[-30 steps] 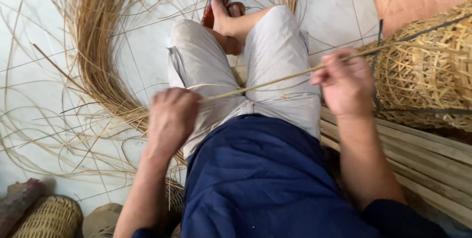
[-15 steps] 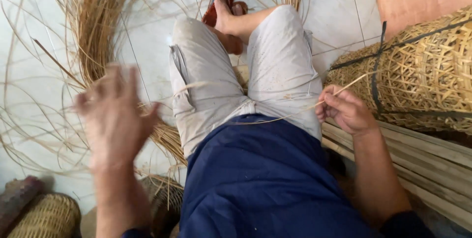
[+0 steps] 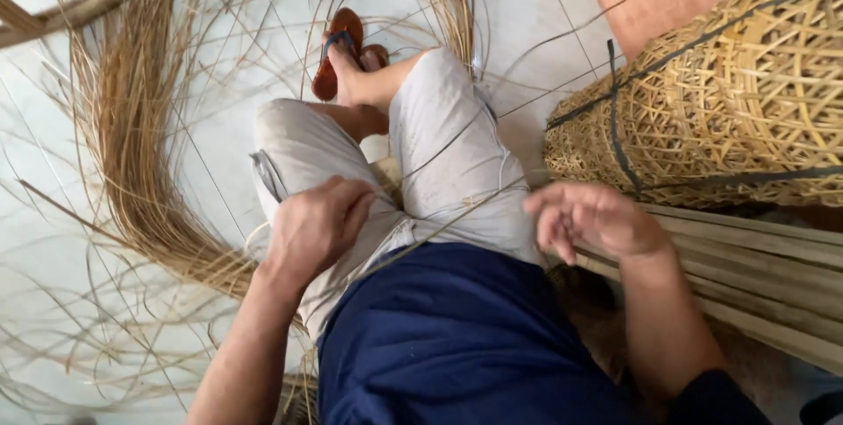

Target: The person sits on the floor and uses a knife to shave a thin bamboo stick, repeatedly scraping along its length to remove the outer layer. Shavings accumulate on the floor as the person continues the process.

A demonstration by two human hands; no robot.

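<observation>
Sitting cross-legged on the tiled floor (image 3: 544,3), the person rests the left hand (image 3: 316,227) on the lap, fingers curled down where a thin cane strip (image 3: 439,227) crosses the thigh; whether they pinch it, I cannot tell. The right hand (image 3: 593,219) hovers just beside the strip's far stretch, fingers loosely bent and holding nothing. The strip looks light, springy and smooth, best pinched near an end. Beyond lie a sheaf of loose strips (image 3: 132,153), a sandal (image 3: 338,47) and stacked woven baskets (image 3: 729,100).
</observation>
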